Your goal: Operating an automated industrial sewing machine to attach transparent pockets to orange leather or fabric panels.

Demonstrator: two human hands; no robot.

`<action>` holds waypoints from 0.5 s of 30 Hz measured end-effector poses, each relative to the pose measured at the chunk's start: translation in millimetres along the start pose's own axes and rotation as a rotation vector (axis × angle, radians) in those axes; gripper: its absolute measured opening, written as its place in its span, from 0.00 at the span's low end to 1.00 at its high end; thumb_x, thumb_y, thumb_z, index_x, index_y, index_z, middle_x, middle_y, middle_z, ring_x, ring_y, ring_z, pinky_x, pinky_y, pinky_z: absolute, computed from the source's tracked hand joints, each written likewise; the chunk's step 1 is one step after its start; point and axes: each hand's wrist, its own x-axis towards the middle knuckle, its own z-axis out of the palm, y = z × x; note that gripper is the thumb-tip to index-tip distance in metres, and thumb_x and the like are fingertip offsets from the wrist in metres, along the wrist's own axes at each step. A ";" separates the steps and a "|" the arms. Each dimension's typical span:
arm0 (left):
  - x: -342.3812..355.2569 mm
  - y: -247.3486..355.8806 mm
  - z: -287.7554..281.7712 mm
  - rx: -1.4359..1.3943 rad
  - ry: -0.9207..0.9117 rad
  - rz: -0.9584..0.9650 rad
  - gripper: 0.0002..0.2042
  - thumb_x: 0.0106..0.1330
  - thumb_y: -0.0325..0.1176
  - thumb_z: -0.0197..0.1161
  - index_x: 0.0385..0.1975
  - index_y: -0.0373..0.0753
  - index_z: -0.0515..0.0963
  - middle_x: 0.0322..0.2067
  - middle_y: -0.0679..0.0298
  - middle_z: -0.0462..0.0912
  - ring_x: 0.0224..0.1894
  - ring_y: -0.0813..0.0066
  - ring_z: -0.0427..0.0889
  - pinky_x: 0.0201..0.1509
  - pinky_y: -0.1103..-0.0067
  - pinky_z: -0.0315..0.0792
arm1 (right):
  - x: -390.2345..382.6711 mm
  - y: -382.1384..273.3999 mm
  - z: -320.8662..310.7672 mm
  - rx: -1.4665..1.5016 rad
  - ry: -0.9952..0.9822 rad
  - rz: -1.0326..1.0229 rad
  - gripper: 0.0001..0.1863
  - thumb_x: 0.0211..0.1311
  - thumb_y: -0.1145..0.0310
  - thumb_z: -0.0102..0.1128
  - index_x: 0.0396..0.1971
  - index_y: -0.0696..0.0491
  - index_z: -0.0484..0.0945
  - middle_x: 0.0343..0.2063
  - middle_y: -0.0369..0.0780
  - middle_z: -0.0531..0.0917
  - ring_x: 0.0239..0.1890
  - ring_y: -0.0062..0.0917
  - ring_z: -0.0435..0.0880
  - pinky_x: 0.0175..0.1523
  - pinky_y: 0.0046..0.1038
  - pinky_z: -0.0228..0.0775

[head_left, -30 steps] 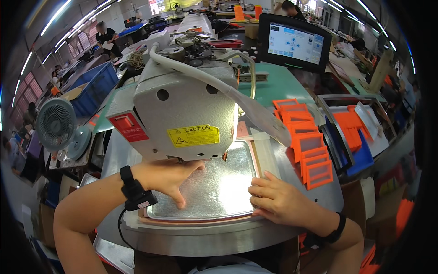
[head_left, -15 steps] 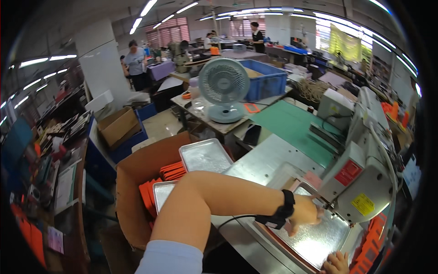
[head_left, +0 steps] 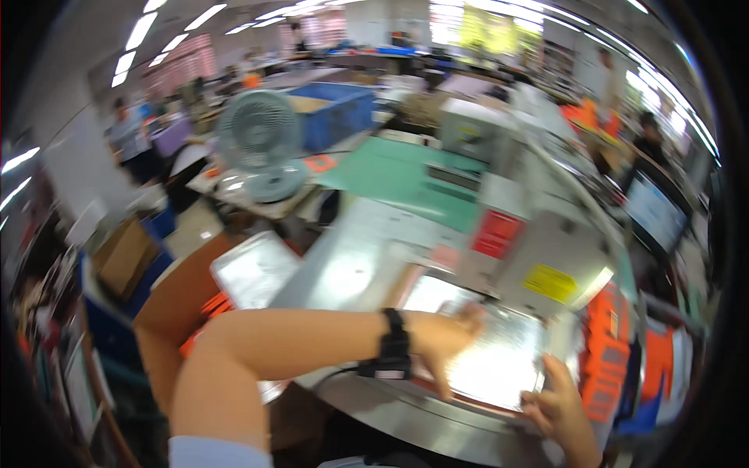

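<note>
A shiny, shallow metal tray (head_left: 499, 360) lies in a frame on the machine bed, under the machine head. My left hand (head_left: 446, 342), with a black device strapped at the wrist, reaches across from the left. Its fingers are spread over the tray's left part and blurred at the tips. My right hand (head_left: 559, 402) is at the tray's near right corner, index finger stretched along the edge and thumb apart. Whether the right fingertips touch the rim is unclear. The grey machine head (head_left: 558, 265), bearing red and yellow labels, stands just beyond the tray.
Left of the machine, a cardboard box (head_left: 160, 324) holds orange pieces, with another metal tray (head_left: 256, 269) on top. Orange slotted pieces (head_left: 605, 355) stand at the right. Behind are a green mat (head_left: 406, 178), a fan (head_left: 261, 136), a blue crate (head_left: 335, 117) and a screen (head_left: 655, 207).
The view has swung right, so the scene sits further left and is blurred. My right hand has come further into view, fingers less curled. My left hand stays over the tray.
</note>
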 end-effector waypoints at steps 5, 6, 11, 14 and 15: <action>-26.3 6.4 -7.9 0.109 0.015 -0.056 0.69 0.43 0.71 0.70 0.69 0.20 0.40 0.71 0.30 0.33 0.74 0.34 0.34 0.72 0.44 0.43 | 11.8 27.0 -5.3 0.190 -0.186 0.094 0.23 0.55 0.65 0.69 0.52 0.53 0.79 0.62 0.54 0.69 0.62 0.47 0.70 0.68 0.41 0.61; -32.1 7.2 -8.1 0.137 0.019 -0.064 0.68 0.43 0.71 0.69 0.69 0.21 0.41 0.71 0.30 0.34 0.74 0.34 0.34 0.73 0.45 0.43 | 16.3 25.2 -5.6 0.217 -0.140 0.089 0.30 0.55 0.64 0.70 0.58 0.56 0.73 0.64 0.54 0.66 0.63 0.46 0.69 0.69 0.40 0.59; -17.2 13.9 -15.6 0.196 -0.009 -0.034 0.68 0.42 0.73 0.68 0.68 0.19 0.43 0.70 0.29 0.35 0.74 0.34 0.32 0.76 0.52 0.38 | 12.6 58.8 -6.1 0.122 -0.065 0.114 0.54 0.46 0.53 0.75 0.67 0.66 0.57 0.68 0.56 0.59 0.69 0.45 0.61 0.72 0.40 0.54; -15.9 10.8 -15.7 0.197 0.006 -0.014 0.69 0.40 0.74 0.68 0.67 0.18 0.44 0.69 0.25 0.38 0.74 0.31 0.36 0.74 0.47 0.42 | 20.9 70.8 -8.6 0.119 -0.104 0.126 0.58 0.44 0.49 0.76 0.70 0.63 0.54 0.67 0.54 0.62 0.70 0.44 0.59 0.72 0.38 0.53; -15.1 10.0 -16.2 0.190 -0.003 -0.019 0.70 0.40 0.74 0.68 0.67 0.18 0.44 0.69 0.26 0.37 0.74 0.32 0.36 0.74 0.48 0.42 | 25.3 74.7 -9.5 0.123 -0.122 0.134 0.59 0.43 0.48 0.76 0.71 0.61 0.53 0.66 0.54 0.64 0.71 0.43 0.59 0.73 0.38 0.53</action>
